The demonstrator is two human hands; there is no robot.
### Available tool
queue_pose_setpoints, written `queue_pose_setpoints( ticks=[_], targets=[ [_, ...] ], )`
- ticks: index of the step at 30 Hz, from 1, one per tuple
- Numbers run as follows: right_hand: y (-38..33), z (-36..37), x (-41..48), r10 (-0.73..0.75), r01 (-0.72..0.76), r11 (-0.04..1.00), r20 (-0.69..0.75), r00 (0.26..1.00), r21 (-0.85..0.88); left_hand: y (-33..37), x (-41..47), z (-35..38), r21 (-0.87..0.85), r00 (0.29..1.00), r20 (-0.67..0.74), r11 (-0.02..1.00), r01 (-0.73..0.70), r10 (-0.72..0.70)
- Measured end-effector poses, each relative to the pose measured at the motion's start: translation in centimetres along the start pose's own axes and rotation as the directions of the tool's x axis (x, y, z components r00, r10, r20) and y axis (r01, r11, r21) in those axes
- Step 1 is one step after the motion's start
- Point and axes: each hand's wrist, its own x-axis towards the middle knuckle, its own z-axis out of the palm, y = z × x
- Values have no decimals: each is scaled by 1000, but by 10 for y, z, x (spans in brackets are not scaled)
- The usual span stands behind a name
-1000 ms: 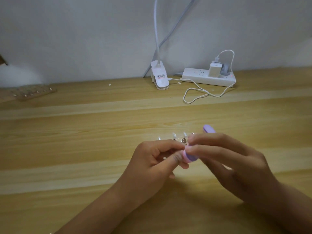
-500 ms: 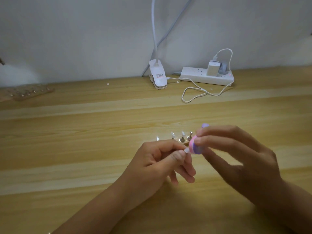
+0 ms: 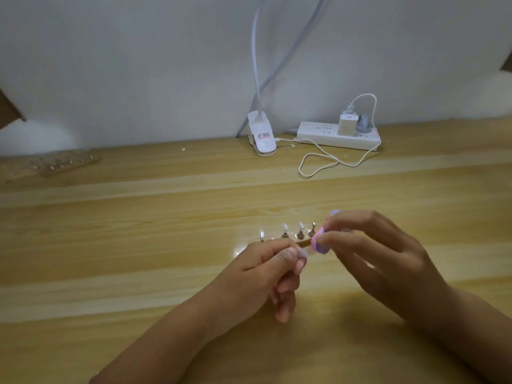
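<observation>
My left hand pinches a small clear nail tip between thumb and forefinger, low over the wooden table. My right hand holds a pink and purple buffer block in its fingertips, just right of the tip and slightly apart from it. Behind both hands a short wooden strip carries several small metal stands, some with clear tips on them. My left hand hides part of the strip.
A white clip lamp stands at the back against the wall. Right of it lies a white power strip with a charger and a looped white cable. A second wooden strip lies at the far left.
My right hand has drawn the buffer block up and to the right, off the nail tip. My left hand has stayed almost still, with its lower fingers uncurled a little.
</observation>
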Motion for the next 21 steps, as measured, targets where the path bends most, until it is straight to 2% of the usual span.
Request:
queue_pose_setpoints(
  ticks=[3,7,10,12,15,18,21],
  targets=[
    [-11,6,1,37,-35,996,-24,999,82,-1,1,-3,-35,1000,22,999,8,-7],
    [-10,5,-4,13,-18,997,54,998,80,-1,0,-5,-90,994,110,996,17,-7],
    [-5,-2,2,52,-50,995,-13,999,85,1,0,-8,-163,986,168,986,35,-7],
    [-16,3,2,24,-19,994,-46,999,108,2,-1,-9,-213,980,198,976,41,2],
    [-21,6,-3,-57,55,995,16,998,87,3,-2,-8,-280,971,239,957,73,-4],
    [-12,1,1,43,-42,996,-5,999,74,5,-2,-10,-292,969,244,951,106,-33],
    [-22,4,3,37,-29,990,-52,998,139,4,-2,-10,-292,968,249,950,109,-35]
  ],
)
